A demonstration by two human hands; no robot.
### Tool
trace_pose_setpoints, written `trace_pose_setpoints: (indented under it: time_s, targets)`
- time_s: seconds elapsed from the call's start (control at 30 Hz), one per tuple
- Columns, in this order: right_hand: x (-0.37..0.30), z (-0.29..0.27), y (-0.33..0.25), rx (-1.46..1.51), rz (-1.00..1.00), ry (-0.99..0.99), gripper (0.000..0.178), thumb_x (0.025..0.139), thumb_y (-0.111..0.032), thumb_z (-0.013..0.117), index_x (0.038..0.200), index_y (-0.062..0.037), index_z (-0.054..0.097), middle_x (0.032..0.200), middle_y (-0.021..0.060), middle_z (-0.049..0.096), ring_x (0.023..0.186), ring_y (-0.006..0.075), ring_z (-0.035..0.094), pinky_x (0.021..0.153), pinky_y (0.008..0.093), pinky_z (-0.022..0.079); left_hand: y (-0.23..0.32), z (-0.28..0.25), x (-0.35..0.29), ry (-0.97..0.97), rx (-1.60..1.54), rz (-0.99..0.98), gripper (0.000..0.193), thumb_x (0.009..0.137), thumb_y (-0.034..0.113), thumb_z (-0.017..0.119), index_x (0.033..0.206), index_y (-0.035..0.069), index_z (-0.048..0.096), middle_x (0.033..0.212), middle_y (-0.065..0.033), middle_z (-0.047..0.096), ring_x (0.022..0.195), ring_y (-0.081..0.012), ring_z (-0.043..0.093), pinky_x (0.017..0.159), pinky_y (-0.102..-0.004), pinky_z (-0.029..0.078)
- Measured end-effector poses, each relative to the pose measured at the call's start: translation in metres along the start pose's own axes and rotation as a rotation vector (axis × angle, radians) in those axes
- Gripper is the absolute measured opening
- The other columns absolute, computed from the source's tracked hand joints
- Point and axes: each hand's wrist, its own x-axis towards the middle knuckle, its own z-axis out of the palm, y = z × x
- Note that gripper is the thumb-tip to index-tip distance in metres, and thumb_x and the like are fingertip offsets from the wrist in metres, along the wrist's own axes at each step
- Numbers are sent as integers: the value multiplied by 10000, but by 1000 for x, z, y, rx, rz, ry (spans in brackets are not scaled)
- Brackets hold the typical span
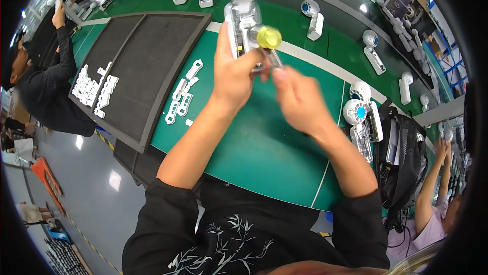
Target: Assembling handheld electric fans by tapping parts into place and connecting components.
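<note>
My left hand [231, 74] is wrapped around the handle of a white device [235, 23] with a round head and a blue centre. Its handle is open along the front, with inner parts showing. In my right hand [300, 97] is what looks like a small mallet [269, 37] with a translucent yellow face. Motion smears this hand and the tool. The mallet's head is held right against or just before the device's handle; I cannot tell whether they touch. Left of my left forearm, several white plastic parts [184, 103] lie on the green table [249, 145].
A black divided tray [150, 56] with piled white parts [94, 89] stands left. Similar devices line the green conveyor [340, 36] beyond. Two more [358, 117] lie at right beside a black bag [401, 148]. Co-workers [48, 89] [432, 193] work on both sides.
</note>
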Motion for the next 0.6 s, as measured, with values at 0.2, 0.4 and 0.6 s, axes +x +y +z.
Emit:
trace_pose_setpoints:
  time_s: [0.2,0.4,0.6]
  targets:
    - [-2,14,-10,251,500,-168,385,1019,-351,419,774,-55,446,568,3,418,466,93,369,417,240,300,6,-4,3,-19,-16,-49,473,764,-34,564,1195,66,396,842,-80,563,613,-166,582,444,-293,440]
    - [-4,5,-11,217,519,-182,379,1023,-365,425,791,-67,462,565,-8,406,473,92,367,427,239,306,5,-8,3,-27,36,-123,480,759,-30,576,1198,61,404,852,-83,563,620,-167,582,453,-302,444]
    - [2,1,-10,342,409,-84,379,1025,-374,421,793,-76,457,565,-23,394,472,78,373,423,234,304,3,-4,-1,-70,-1,-154,437,766,-3,585,1169,48,425,878,-85,558,638,-169,580,478,-306,453]
